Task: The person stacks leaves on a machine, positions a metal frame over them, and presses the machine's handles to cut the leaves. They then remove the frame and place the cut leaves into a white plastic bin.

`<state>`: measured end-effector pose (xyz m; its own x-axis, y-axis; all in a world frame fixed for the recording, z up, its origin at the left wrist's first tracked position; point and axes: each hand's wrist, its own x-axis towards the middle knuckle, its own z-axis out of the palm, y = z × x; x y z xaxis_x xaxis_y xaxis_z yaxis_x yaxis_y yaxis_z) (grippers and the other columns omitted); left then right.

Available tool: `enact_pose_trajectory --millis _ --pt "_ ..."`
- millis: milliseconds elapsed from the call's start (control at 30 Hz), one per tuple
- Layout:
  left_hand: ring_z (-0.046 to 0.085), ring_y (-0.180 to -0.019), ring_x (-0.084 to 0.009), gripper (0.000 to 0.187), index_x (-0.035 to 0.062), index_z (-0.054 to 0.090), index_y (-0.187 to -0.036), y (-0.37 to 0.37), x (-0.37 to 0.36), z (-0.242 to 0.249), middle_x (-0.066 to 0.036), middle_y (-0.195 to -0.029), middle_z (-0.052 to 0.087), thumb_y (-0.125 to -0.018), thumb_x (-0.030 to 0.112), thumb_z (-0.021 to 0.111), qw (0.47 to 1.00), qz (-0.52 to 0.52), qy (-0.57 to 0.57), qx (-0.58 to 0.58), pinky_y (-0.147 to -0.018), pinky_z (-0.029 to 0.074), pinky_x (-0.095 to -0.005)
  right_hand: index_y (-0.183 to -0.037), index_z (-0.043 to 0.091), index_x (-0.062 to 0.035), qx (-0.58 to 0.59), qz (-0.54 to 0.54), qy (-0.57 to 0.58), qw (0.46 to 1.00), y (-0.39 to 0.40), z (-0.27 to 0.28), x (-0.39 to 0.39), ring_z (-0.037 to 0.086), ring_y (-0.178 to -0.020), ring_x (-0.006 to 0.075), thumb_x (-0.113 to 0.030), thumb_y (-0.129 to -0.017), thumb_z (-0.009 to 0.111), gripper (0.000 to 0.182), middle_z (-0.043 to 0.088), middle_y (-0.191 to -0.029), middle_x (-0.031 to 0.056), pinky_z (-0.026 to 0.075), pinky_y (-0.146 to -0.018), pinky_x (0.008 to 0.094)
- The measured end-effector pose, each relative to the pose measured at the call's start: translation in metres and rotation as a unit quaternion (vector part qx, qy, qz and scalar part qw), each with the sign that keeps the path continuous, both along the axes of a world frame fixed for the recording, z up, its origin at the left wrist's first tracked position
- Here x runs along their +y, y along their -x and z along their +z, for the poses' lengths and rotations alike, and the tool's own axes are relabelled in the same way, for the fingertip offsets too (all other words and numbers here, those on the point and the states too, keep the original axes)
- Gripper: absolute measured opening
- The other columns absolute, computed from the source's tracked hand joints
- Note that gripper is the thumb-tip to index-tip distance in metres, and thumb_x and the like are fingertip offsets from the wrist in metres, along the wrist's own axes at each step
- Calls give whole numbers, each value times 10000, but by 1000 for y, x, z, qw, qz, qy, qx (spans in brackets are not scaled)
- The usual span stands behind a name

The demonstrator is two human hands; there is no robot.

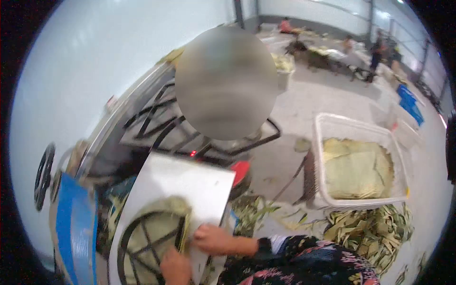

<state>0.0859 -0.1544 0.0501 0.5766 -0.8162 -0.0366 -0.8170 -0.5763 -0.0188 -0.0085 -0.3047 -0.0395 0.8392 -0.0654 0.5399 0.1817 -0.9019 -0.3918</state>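
Note:
A stack of pale green flat leaves (178, 205) lies on a white board (187, 179). A black rounded frame with spokes (124, 242) rests on top of the leaves, its straight side facing right. At the bottom, my left hand (175, 267) is closed over the frame's lower right part, the fingertips partly hidden. My right hand (212, 239) is curled into a fist just right of the frame's straight side, by the edge of the leaves. Whatever it may hold is hidden.
Leaf scraps (373, 232) are heaped on the floor at right, below a white plastic crate (320, 166) holding stacked leaves. A blue panel (76, 228) stands left of the board. Black metal bars (247, 148) lie beyond it. People work in the background.

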Motion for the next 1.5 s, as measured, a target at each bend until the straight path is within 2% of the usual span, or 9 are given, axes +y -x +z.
enact_pose_trajectory --millis 133,267,333,400,500,533,567,867,1500 --pt "614 -831 -393 426 -21 473 -1097 -8 -8 -3 -224 -909 616 -786 240 599 993 91 -66 31 -715 493 -475 -973 599 -116 6 -25 40 999 -1 9 3 467 -847 237 -228 -691 584 304 452 -846 60 410 -703 350" --pt "560 -967 -378 401 -6 515 -1129 4 5 7 -203 -1060 572 -872 300 554 994 29 -37 94 -894 419 -496 -970 605 -121 -19 -7 55 998 -2 6 2 464 -860 232 -259 -702 575 303 452 -846 52 393 -685 349" --pt "579 -828 -320 375 -39 541 -1064 -11 14 -20 -188 -952 597 -892 294 515 999 -14 11 34 -767 463 -423 -974 601 -111 -33 -5 47 998 0 11 -5 473 -839 245 -232 -722 565 282 461 -825 64 397 -683 358" --pt "613 -821 -397 388 -10 479 -1076 -25 -2 -22 -233 -898 611 -795 237 582 990 89 -59 95 -707 487 -479 -872 601 -105 -51 -8 31 998 -5 8 -1 522 -821 271 -215 -715 570 195 513 -892 98 446 -680 405" --pt "586 -723 -336 227 26 568 -925 -20 10 -12 -166 -821 585 -762 184 560 991 -113 69 -26 -597 483 -433 -862 603 -106 46 -4 -69 997 -6 9 -4 534 -747 284 -192 -756 557 144 531 -805 109 448 -662 412" --pt "578 -691 -332 207 35 559 -933 -18 7 -13 -155 -756 566 -762 150 542 986 -111 115 -42 -587 477 -431 -891 615 -113 14 24 9 1000 -2 12 -11 532 -763 274 -182 -739 562 175 535 -826 99 447 -648 405" --pt "580 -698 -340 248 15 541 -974 -20 7 -19 -162 -732 566 -765 148 540 995 -60 73 -16 -607 478 -434 -908 645 -127 -83 11 0 996 -3 17 -12 497 -698 241 -161 -676 597 239 489 -726 67 408 -606 362" --pt "587 -724 -365 281 -5 536 -1018 -19 3 2 -180 -805 614 -768 124 547 989 -32 147 -1 -650 479 -460 -949 635 -185 2 -24 46 999 1 18 -5 478 -810 214 -218 -681 605 271 474 -806 26 413 -677 347" --pt "605 -644 -304 100 40 500 -812 -19 0 -20 -129 -671 577 -762 108 553 989 -57 100 -97 -555 508 -398 -1070 598 -126 -14 -58 24 998 -1 23 -3 477 -772 209 -153 -680 609 391 475 -792 26 435 -655 328"
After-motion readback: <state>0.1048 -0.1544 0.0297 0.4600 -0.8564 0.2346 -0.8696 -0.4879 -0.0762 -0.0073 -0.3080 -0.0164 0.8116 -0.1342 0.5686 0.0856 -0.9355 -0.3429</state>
